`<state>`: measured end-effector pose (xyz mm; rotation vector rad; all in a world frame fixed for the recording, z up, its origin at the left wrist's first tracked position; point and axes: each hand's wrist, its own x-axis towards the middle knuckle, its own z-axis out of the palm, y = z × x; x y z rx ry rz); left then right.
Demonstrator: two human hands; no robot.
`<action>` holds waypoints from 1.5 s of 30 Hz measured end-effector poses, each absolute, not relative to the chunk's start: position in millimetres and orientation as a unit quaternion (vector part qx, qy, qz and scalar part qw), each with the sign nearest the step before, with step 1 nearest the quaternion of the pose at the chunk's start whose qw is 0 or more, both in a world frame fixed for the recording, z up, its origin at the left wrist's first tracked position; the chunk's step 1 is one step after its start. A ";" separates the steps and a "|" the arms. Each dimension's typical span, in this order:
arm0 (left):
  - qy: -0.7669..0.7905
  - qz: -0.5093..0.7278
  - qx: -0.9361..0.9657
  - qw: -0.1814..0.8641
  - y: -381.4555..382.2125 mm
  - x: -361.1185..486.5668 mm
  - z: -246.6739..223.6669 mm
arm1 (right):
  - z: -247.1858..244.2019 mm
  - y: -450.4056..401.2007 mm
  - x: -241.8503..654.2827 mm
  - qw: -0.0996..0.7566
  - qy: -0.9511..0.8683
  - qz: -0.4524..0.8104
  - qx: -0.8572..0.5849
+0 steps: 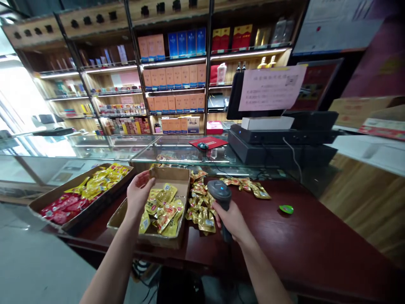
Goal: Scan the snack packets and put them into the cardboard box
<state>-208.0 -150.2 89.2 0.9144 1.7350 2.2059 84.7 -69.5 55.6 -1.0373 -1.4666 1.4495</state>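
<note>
Our right hand (232,220) is closed round the scanner (219,191), beside loose packets (206,220) on the table (253,236); our left hand (138,192), half open, is over the box (163,241) of packets, touching or not we cannot tell; beyond stand the monitor (234,95) and shelves (175,62)

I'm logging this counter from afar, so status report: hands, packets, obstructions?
Left hand over open carton, no packet visible in it. Right hand gripping scanner. Gold packets heaped in carton; loose ones crowd scanner's left.
</note>
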 end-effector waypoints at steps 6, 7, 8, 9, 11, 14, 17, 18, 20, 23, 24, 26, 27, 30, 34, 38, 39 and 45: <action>0.566 0.734 0.351 0.129 -124.3 -163.2 87.9 | 54.4 -66.6 97.7 0.428 -0.577 0.555 -0.421; 0.562 0.730 0.360 0.148 -116.6 -147.0 87.2 | 54.1 -66.0 103.0 0.432 -0.576 0.547 -0.427; 0.557 0.724 0.370 0.171 -108.3 -129.6 85.6 | 53.9 -65.6 109.0 0.437 -0.575 0.539 -0.433; 0.551 0.716 0.381 0.195 -99.6 -111.5 83.0 | 53.8 -65.4 115.6 0.442 -0.573 0.534 -0.438; 0.539 0.697 0.408 0.239 -81.4 -75.7 74.8 | 53.7 -65.7 130.2 0.450 -0.566 0.527 -0.447; 0.550 0.638 0.475 0.255 -54.4 -30.2 55.6 | 52.0 -67.0 152.8 0.461 -0.549 0.517 -0.468; 0.612 0.521 0.567 0.184 -31.7 -0.8 35.0 | 47.7 -68.4 173.7 0.464 -0.535 0.499 -0.499; 0.638 0.466 0.594 0.153 -25.8 4.4 29.6 | 46.0 -69.1 179.8 0.467 -0.527 0.495 -0.508; 0.687 0.348 0.631 0.095 -16.0 7.5 22.8 | 42.7 -71.0 190.5 0.476 -0.512 0.492 -0.520; 0.742 0.207 0.637 0.039 -4.4 -3.4 22.0 | 36.8 -75.1 201.9 0.489 -0.498 0.488 -0.525; 0.755 0.174 0.631 0.031 -0.8 -9.0 22.8 | 34.0 -76.5 204.5 0.492 -0.497 0.485 -0.525; 0.771 0.122 0.624 0.035 5.9 -19.0 23.1 | 27.1 -78.5 207.8 0.497 -0.495 0.480 -0.527; 0.772 0.104 0.626 0.044 8.8 -22.3 21.7 | 23.1 -79.0 208.6 0.495 -0.493 0.480 -0.529; 0.756 0.092 0.646 0.054 14.3 -24.7 10.7 | 11.6 -78.8 208.2 0.484 -0.485 0.485 -0.543; 0.747 0.190 0.636 0.033 15.1 -21.6 -8.2 | 3.3 -76.2 203.8 0.476 -0.484 0.492 -0.545; 0.733 0.329 0.590 0.072 14.7 -27.4 -12.3 | 3.1 -73.5 197.7 0.470 -0.486 0.503 -0.539; 0.720 0.372 0.581 0.082 15.0 -29.0 -11.3 | 4.0 -73.0 196.2 0.469 -0.486 0.503 -0.540; 0.571 0.614 0.454 0.302 21.3 -18.7 -7.8 | 13.1 -72.3 190.0 0.454 -0.505 0.492 -0.545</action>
